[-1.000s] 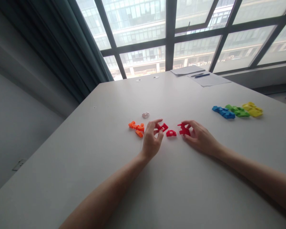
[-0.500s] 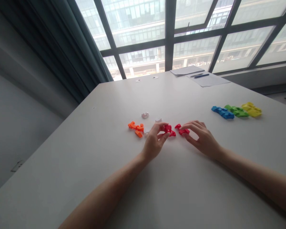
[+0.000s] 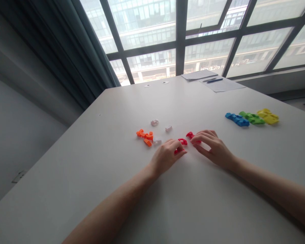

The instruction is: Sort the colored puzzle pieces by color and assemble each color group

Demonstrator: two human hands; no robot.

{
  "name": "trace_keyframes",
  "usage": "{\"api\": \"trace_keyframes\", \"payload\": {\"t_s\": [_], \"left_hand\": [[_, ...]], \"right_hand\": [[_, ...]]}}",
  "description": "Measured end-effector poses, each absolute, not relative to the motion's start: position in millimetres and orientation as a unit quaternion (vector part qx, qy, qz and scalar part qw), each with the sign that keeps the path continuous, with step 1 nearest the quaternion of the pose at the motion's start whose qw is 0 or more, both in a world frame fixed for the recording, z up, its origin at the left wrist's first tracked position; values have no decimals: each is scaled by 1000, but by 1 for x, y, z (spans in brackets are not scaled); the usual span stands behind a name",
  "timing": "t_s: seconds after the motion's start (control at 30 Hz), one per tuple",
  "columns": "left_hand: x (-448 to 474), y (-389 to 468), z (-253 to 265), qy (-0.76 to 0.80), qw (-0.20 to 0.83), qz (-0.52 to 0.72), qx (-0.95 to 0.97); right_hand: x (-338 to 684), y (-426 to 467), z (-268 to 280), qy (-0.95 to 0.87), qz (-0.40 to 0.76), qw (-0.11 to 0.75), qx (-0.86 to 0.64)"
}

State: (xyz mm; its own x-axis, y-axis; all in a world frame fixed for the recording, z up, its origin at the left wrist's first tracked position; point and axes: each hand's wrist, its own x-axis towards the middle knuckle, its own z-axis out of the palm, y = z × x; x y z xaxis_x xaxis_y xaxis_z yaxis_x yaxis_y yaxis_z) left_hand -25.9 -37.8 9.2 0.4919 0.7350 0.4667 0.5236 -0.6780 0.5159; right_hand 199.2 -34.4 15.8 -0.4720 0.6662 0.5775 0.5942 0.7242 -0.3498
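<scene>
Your left hand (image 3: 167,155) lies knuckles-up on the worktop (image 3: 193,203), fingers curled over the red pieces (image 3: 182,141); whether it pinches one you cannot tell, the fingers hide it. Your right hand (image 3: 215,149) has fingers bent down onto another red piece (image 3: 189,135), fingertips touching it. Both red bits sit between the hands, mid-worktop. Keep each piece flat and pinned. Line up the edges before pressing, and press gently, as small plastic probably skids. Orange pieces (image 3: 145,136) and white pieces (image 3: 168,128) lie just left; don't knock them. The blue, green and yellow sets (image 3: 251,118) sit well apart on the right.
</scene>
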Motion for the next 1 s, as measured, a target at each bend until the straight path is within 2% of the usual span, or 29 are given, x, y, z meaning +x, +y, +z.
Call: {"api": "trace_keyframes", "payload": {"t_s": [0.17,0.37,0.6,0.8,1.0], "left_hand": [[-27,-38,14,402,155,343,835],[-27,-37,13,337,177,378,844],[-27,-37,12,290,167,350,875],[-27,-38,11,307,190,405,840],[-26,-39,10,337,211,431,810]], "right_hand": [[200,-34,16,-863,51,355,-356],[199,-35,16,-860,56,359,-358],[199,-33,16,-834,67,379,-394],[198,-34,19,-828,72,390,-397],[199,-35,19,-857,63,348,-375]]}}
